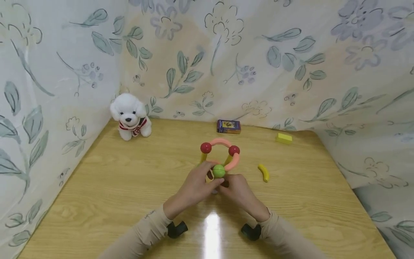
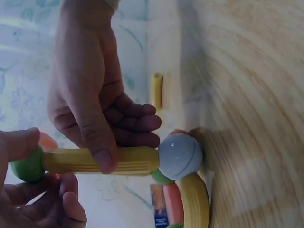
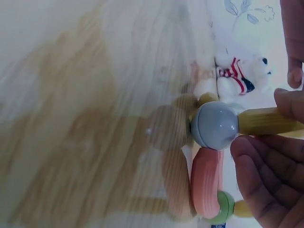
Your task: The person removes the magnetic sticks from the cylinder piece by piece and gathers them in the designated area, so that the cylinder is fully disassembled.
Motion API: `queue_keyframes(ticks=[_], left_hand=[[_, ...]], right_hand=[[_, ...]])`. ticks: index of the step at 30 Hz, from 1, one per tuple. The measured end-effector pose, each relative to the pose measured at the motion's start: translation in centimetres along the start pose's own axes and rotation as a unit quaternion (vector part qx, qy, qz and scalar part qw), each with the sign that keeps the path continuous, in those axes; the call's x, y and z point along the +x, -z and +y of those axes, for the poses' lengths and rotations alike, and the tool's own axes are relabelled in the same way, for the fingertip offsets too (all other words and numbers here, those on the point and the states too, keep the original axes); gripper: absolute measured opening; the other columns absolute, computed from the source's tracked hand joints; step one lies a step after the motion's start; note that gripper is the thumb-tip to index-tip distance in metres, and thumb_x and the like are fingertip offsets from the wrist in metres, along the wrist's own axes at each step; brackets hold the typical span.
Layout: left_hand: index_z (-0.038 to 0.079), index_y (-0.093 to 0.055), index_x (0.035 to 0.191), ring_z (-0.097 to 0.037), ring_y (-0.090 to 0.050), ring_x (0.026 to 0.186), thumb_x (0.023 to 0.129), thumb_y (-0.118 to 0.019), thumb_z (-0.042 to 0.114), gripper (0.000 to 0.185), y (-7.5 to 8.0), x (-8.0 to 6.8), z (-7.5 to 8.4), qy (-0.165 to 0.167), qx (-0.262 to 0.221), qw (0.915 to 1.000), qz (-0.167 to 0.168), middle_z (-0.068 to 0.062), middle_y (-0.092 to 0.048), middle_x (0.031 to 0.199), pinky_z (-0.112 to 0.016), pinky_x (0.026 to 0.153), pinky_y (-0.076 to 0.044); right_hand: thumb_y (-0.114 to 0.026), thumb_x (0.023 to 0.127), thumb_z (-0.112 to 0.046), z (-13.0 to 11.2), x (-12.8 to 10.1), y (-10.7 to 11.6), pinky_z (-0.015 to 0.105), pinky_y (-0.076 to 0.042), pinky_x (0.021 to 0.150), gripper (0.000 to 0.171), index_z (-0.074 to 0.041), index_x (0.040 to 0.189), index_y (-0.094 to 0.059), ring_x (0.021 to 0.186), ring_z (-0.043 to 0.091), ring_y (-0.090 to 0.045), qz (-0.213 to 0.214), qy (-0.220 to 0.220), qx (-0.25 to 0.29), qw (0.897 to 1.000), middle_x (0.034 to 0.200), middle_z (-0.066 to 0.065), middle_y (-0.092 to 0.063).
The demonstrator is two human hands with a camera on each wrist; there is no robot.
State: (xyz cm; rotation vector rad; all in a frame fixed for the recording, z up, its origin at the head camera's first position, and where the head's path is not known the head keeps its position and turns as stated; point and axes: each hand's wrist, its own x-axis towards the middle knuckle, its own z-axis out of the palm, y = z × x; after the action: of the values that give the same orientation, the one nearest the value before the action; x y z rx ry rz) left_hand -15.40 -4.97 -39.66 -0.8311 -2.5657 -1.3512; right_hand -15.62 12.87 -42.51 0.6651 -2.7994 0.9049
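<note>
Nearest the head camera, two beige sleeves [image 1: 145, 230] are seen reaching in over the wooden table [image 1: 97, 201]. The left hand [image 1: 197, 187] and right hand [image 1: 237, 192] are brought together at the near side of a toy frame [image 1: 220, 158] of rods and balls, which stands at the middle of the table.

In the left wrist view a straight yellow rod [image 2: 102, 160] is pinched by the right hand's thumb and curled fingers; a grey ball [image 2: 179, 156] sits on its lower end, touching the table, and a green ball [image 1: 219, 171] on its upper end is gripped by the left hand's fingers.

As for progress, the frame appears partly built: two red balls [image 1: 206, 147] are already joined by a pink arc [image 1: 220, 141], with curved pieces below. The held rod seems not yet released, and one yellow curved piece [image 1: 263, 172] lies unused to the right.

A plush dog [image 1: 130, 116], a small box [image 1: 229, 126] and a yellow block [image 1: 284, 138] are left along the back edge.
</note>
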Motion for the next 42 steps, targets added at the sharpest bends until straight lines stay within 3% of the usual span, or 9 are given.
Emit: queue_keyframes(ticks=[4, 8, 11, 13, 18, 21, 26, 31, 42], left_hand=[[0.010, -0.061, 0.121, -0.014, -0.057, 0.085, 0.089, -0.071, 0.019, 0.035, 0.4, 0.0, -0.4, -0.012, 0.017, 0.9998, 0.000, 0.001, -0.066, 0.101, -0.022, 0.072, -0.046], [0.008, -0.061, 0.119, -0.012, -0.055, 0.081, 0.091, -0.069, 0.017, 0.030, 0.8, 0.2, -0.9, -0.032, 0.024, 0.9992, -0.010, 0.000, -0.064, 0.095, -0.020, 0.069, -0.046], [0.005, -0.059, 0.123, -0.011, -0.054, 0.081, 0.092, -0.067, 0.016, 0.034, 1.3, 0.4, -1.2, -0.035, 0.016, 0.9991, -0.018, -0.002, -0.063, 0.095, -0.020, 0.069, -0.047], [0.004, -0.057, 0.129, -0.010, -0.054, 0.081, 0.092, -0.066, 0.015, 0.040, 1.6, 0.6, -1.4, -0.026, 0.010, 0.9993, -0.025, -0.002, -0.063, 0.096, -0.020, 0.070, -0.047], [0.002, -0.053, 0.136, -0.012, -0.055, 0.084, 0.093, -0.065, 0.016, 0.047, 2.1, 1.2, -1.4, -0.016, 0.004, 0.9984, -0.055, -0.005, -0.062, 0.098, -0.019, 0.070, -0.046], [0.000, -0.049, 0.139, -0.014, -0.057, 0.087, 0.093, -0.066, 0.017, 0.052, 2.0, 1.4, -1.1, -0.017, -0.007, 0.9973, -0.071, -0.006, -0.063, 0.101, -0.019, 0.070, -0.046], [0.006, -0.052, 0.135, -0.010, -0.057, 0.086, 0.092, -0.068, 0.022, 0.049, 1.7, 1.5, -1.0, -0.011, -0.023, 0.9980, -0.058, -0.001, -0.064, 0.104, -0.019, 0.069, -0.048], [0.010, -0.058, 0.124, -0.009, -0.055, 0.081, 0.092, -0.068, 0.022, 0.036, 1.8, 1.6, -1.0, -0.020, -0.022, 0.9986, -0.045, 0.001, -0.063, 0.096, -0.020, 0.068, -0.048], [0.009, -0.060, 0.122, -0.009, -0.054, 0.078, 0.094, -0.066, 0.023, 0.033, 1.7, 1.7, -1.1, -0.042, -0.011, 0.9984, -0.036, 0.001, -0.063, 0.093, -0.020, 0.067, -0.048]], right_hand=[[-0.071, 0.086, -0.019, -0.5, -0.4, 0.6, 0.018, -0.049, 0.061, 0.008, -0.013, 0.090, -0.074, 0.067, 0.002, -0.063, 0.000, -0.003, 0.000, 1.000, 0.076, -0.004, -0.072], [-0.067, 0.085, -0.006, -0.1, -1.2, 3.4, 0.017, -0.043, 0.054, 0.011, -0.013, 0.088, -0.075, 0.058, -0.004, -0.049, 0.083, 0.045, 0.031, 0.995, 0.071, -0.007, -0.067], [-0.063, 0.080, 0.007, 0.3, -0.9, 5.6, 0.017, -0.039, 0.052, 0.021, -0.009, 0.088, -0.073, 0.058, 0.000, -0.045, 0.164, 0.152, 0.056, 0.973, 0.073, -0.003, -0.065], [-0.064, 0.080, 0.007, 0.2, -0.1, 6.7, 0.020, -0.043, 0.061, 0.021, -0.008, 0.093, -0.072, 0.068, 0.007, -0.052, 0.186, 0.231, 0.038, 0.954, 0.082, 0.001, -0.067], [-0.074, 0.084, -0.015, -0.7, 2.2, 7.3, 0.041, -0.045, 0.092, 0.021, -0.009, 0.104, -0.071, 0.105, 0.026, -0.059, 0.154, 0.334, -0.106, 0.924, 0.105, 0.005, -0.071], [-0.081, 0.079, -0.020, -0.8, 2.7, 6.8, 0.045, -0.046, 0.092, 0.023, -0.011, 0.098, -0.072, 0.105, 0.026, -0.060, 0.144, 0.345, -0.161, 0.913, 0.099, 0.002, -0.072], [-0.088, 0.066, -0.016, -0.3, 2.9, 6.4, 0.045, -0.046, 0.089, 0.028, -0.012, 0.090, -0.073, 0.099, 0.024, -0.061, 0.147, 0.339, -0.168, 0.914, 0.090, 0.001, -0.071], [-0.089, 0.067, -0.016, -0.2, 3.1, 6.5, 0.045, -0.046, 0.089, 0.029, -0.011, 0.091, -0.073, 0.099, 0.024, -0.061, 0.145, 0.341, -0.165, 0.914, 0.091, 0.002, -0.070], [-0.088, 0.067, -0.010, -0.3, 3.3, 6.2, 0.044, -0.047, 0.087, 0.028, -0.010, 0.088, -0.069, 0.095, 0.024, -0.061, 0.155, 0.344, -0.176, 0.909, 0.090, 0.002, -0.069]])
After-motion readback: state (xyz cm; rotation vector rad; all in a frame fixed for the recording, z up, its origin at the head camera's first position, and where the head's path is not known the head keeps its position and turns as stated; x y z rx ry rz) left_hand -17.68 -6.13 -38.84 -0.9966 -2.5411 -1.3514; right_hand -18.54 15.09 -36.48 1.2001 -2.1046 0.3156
